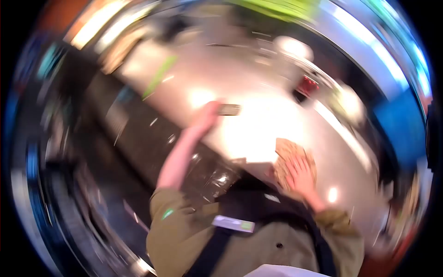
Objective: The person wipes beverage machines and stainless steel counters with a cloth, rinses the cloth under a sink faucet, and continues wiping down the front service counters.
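Observation:
My left hand (208,114) reaches out over the bright counter (180,78), its fingers closed on a small dark rectangular object (229,109). Blur hides what kind of object it is. Closer to my body, my right hand (299,174) lies over a crumpled brown paper bag (290,150). Its fingers stretch across the bag's face, and a pinkish patch at the bag's left edge looks like the thumb. What is inside the bag cannot be seen.
A small dark container with red contents (308,86) stands toward the far right of the counter. Rounded white shapes (294,48) are near it. A green strip (159,77) lies at the left. Dark shiny plastic (217,177) hangs below the counter's near edge.

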A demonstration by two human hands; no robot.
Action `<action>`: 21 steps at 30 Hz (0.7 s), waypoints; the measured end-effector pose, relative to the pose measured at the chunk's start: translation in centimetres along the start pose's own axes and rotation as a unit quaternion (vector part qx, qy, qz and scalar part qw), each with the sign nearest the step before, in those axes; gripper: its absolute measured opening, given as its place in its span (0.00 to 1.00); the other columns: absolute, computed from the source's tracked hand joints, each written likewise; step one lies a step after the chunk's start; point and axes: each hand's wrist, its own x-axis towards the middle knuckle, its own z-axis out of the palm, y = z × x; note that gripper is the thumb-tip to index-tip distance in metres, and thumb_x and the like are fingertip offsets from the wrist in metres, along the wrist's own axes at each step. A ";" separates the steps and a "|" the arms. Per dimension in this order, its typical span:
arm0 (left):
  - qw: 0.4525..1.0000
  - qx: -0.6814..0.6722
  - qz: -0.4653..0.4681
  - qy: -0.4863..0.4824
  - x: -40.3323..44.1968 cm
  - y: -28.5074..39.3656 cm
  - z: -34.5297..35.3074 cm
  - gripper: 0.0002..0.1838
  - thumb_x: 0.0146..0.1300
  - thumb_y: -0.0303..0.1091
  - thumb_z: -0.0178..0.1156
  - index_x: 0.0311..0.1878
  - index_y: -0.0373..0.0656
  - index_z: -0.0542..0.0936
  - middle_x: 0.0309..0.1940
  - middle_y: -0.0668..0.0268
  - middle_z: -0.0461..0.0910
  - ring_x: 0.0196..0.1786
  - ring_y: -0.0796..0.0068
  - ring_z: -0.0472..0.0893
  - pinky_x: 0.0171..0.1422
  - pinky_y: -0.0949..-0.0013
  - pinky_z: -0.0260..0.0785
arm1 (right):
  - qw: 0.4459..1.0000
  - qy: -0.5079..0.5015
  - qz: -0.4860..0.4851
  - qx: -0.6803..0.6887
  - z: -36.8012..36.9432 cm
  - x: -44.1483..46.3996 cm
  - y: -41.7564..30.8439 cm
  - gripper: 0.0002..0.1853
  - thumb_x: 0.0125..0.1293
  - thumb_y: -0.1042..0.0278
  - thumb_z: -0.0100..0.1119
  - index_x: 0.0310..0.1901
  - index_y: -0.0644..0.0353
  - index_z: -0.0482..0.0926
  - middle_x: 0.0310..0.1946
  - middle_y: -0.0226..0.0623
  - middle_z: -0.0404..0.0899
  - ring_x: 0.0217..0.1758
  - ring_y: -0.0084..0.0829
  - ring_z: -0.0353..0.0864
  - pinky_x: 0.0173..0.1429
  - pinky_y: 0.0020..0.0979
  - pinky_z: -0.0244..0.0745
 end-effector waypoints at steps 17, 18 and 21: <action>0.820 0.203 0.535 -0.004 12.5 27.3 21.2 0.06 0.48 0.30 0.51 0.30 0.43 0.75 0.30 0.63 0.74 0.40 0.63 0.73 0.41 0.62 0.68 | 0.762 0.341 0.524 -0.167 -0.6 -20.4 13.6 0.25 0.54 0.61 0.52 0.54 0.57 0.65 0.55 0.45 0.62 0.55 0.46 0.63 0.57 0.40 0.59; 0.826 0.225 0.517 0.000 13.1 27.4 21.4 0.06 0.49 0.31 0.52 0.29 0.42 0.75 0.30 0.62 0.74 0.42 0.62 0.73 0.42 0.61 0.68 | 0.734 0.381 0.539 -0.162 -2.3 -19.8 13.4 0.23 0.54 0.61 0.53 0.52 0.58 0.67 0.52 0.45 0.64 0.53 0.46 0.65 0.55 0.40 0.61; 0.886 0.213 0.412 -0.006 14.0 27.0 21.0 0.10 0.51 0.36 0.55 0.31 0.40 0.75 0.34 0.58 0.74 0.42 0.58 0.74 0.41 0.59 0.70 | 0.677 0.399 0.603 -0.136 -4.3 -19.0 16.0 0.17 0.53 0.62 0.53 0.43 0.60 0.71 0.45 0.43 0.70 0.49 0.44 0.68 0.50 0.38 0.66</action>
